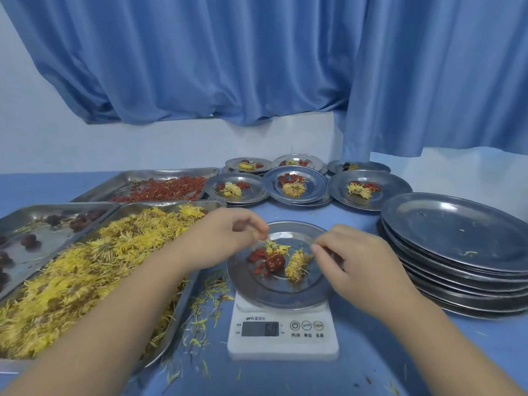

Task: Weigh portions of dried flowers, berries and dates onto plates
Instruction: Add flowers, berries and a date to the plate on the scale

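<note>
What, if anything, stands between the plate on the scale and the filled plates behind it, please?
Nothing visible does. The blue table between the plate on the scale and the filled plates shows only bare surface. The stack of empty plates sits to the right. The left hand and right hand are over the plate.

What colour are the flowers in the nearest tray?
The flowers are yellow; the head view shows them best.
</note>
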`<state>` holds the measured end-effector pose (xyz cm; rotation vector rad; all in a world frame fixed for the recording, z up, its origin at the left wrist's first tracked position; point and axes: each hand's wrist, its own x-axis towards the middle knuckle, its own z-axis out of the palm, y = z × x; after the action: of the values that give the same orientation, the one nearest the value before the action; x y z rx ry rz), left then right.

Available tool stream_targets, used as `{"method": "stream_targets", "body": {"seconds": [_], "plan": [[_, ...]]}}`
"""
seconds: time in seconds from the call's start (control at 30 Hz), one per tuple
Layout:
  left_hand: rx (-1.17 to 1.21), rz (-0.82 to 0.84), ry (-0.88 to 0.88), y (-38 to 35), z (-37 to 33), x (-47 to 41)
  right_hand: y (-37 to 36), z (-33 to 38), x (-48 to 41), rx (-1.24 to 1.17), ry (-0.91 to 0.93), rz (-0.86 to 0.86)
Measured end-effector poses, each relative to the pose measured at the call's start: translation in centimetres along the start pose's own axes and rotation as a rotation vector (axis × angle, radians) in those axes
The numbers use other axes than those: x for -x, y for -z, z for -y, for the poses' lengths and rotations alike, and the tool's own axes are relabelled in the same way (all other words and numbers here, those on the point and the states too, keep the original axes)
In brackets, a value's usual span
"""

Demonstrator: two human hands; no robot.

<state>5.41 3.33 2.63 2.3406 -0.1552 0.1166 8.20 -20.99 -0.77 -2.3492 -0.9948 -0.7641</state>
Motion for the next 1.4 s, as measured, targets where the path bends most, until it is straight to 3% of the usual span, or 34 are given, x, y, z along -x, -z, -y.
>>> {"method": "stream_targets", "body": {"seconds": [0.23, 0.33, 0.53, 0.73, 1.0, 1.4], "plan": [[0.312, -0.213, 0.034, -1.4, 1.5, 1.3, 0.2, -1.0, 0.1, -0.039, -0.08, -0.017], [0.466, -0.329, 0.064, -1.6, 1.9, 1.7, 0.0, -1.6, 0.0, -0.019, -0.204, 0.015], [0.889, -0.312, 0.154, -1.1, 2.6, 2.2, -0.8, -2.6, -0.2, 0.005, -0.47, 0.089], [0.769, -0.481, 0.23, -1.2, 3.1, 2.4, -0.9, -2.7, -0.2, -0.086, -0.669, 0.2], [0.74, -0.358, 0.26, -1.7, 2.7, 2.4, -0.5, -2.7, -0.3, -0.654, -0.872, 0.321], [0.956, -0.449, 0.191, -0.9, 2.2, 2.8, -1.5, -1.8, -0.5, -1.104, -0.924, 0.06]]}}
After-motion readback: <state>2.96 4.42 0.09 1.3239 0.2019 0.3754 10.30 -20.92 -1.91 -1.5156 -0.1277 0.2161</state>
